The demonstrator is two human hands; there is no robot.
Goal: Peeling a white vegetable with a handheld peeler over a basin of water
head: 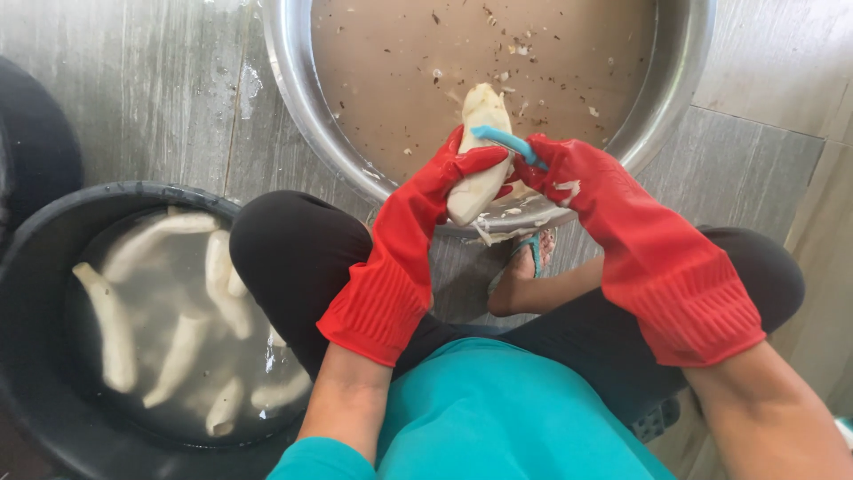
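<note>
left hand [453, 178] fingers clamp peeled root [478, 151], upright, tip toward basin [293, 80] | right hand [569, 173] grips peeler [506, 140]

The single head-worn camera looked steeply down — close over the crouched person's knees and gloved hands, facing forward toward the steel basin [293, 80] at the frame's top.

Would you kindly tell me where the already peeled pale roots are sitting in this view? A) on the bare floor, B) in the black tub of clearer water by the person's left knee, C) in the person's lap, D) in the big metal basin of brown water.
B: several peeled roots lie in the water of the black tub, while the metal basin holds only murky water with floating scraps.
</note>
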